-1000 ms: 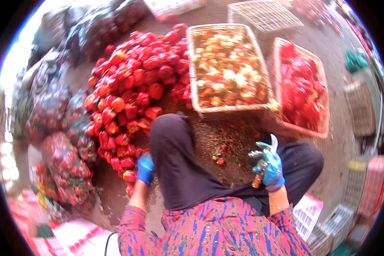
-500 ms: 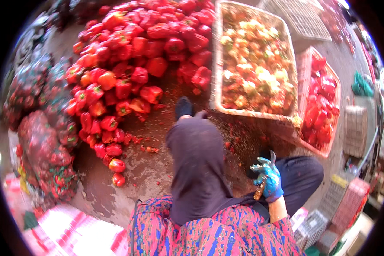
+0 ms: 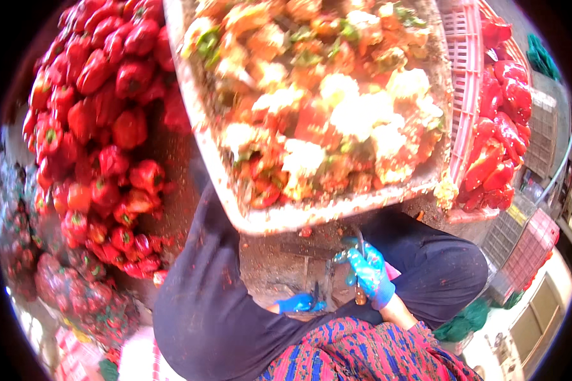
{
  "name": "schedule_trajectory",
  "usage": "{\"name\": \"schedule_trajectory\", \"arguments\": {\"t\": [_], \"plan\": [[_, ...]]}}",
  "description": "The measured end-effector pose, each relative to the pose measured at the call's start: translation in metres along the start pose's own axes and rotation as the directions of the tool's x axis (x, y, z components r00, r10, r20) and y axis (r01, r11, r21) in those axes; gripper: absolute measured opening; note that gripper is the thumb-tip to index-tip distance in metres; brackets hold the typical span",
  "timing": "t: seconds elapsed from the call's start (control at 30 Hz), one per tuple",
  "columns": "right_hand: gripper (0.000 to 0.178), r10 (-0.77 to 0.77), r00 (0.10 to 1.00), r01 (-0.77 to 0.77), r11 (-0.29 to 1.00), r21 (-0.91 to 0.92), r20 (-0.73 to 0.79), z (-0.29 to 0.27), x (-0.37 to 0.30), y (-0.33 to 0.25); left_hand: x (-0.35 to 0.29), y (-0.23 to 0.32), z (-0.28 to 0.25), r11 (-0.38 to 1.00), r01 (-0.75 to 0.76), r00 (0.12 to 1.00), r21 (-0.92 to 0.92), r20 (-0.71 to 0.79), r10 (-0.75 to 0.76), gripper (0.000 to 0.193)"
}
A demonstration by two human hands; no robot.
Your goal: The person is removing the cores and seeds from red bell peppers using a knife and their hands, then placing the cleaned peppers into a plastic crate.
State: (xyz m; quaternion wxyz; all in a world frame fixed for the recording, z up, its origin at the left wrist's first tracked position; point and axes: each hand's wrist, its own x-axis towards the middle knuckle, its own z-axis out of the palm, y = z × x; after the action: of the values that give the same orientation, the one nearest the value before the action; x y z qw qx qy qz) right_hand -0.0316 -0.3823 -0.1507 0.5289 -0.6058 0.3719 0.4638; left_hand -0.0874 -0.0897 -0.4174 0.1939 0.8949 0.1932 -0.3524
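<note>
My right hand [image 3: 370, 273], in a blue glove, is closed around a knife [image 3: 360, 296]. Its brown handle sticks out below the fist and the blade points away from me. Low between my legs is my left hand [image 3: 297, 303], also blue-gloved and partly hidden by my left leg. Its fingers stretch to the right, with a dark, thumb-like shape standing apart above them; I see nothing held there. Just beyond both hands stands a large pale crate [image 3: 299, 219], full of pepper cores [image 3: 305, 159] with seeds and green stems.
Whole red peppers [image 3: 130, 130] lie heaped on the left. Filled net sacks [image 3: 86, 286] stand beyond them. A pink crate [image 3: 461, 82] right of the core crate holds cut red peppers [image 3: 499, 127]. More crates [image 3: 515, 238] and green netting [image 3: 467, 320] are at the right.
The view has swung closer over the core crate, which now fills the upper middle. My left hand has come into view between my legs. The right hand still grips the knife.
</note>
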Motion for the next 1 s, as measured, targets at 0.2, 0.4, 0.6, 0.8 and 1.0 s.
{"name": "schedule_trajectory", "arguments": {"t": [0.2,0.4,0.6,0.8,1.0], "plan": [[0.023,0.005,0.999,-0.002,0.996,0.092,-0.035,0.003,0.002,-0.027,-0.027,-0.026,-0.050,0.994,-0.100,0.992,0.044,0.088,0.095,0.017],[0.028,-0.179,0.962,0.112,0.948,0.299,0.207,0.028,-0.023,-0.044,-0.070,-0.115,-0.136,0.970,-0.193,0.969,0.146,0.184,0.165,0.016],[0.039,-0.544,0.834,0.523,0.729,0.441,-0.090,0.006,-0.107,-0.033,-0.053,-0.129,-0.334,0.932,-0.290,0.935,0.217,-0.146,0.324,0.016],[0.049,-0.601,0.499,0.858,0.242,0.453,-0.625,-0.034,-0.198,-0.050,-0.112,0.163,-0.518,0.265,-0.894,0.447,-0.360,-0.712,0.541,0.041],[0.042,-0.463,0.324,0.917,-0.062,0.394,-0.825,-0.086,-0.240,-0.022,-0.099,0.444,-0.306,0.145,-0.914,0.009,0.378,-0.337,0.941,0.070]]}}
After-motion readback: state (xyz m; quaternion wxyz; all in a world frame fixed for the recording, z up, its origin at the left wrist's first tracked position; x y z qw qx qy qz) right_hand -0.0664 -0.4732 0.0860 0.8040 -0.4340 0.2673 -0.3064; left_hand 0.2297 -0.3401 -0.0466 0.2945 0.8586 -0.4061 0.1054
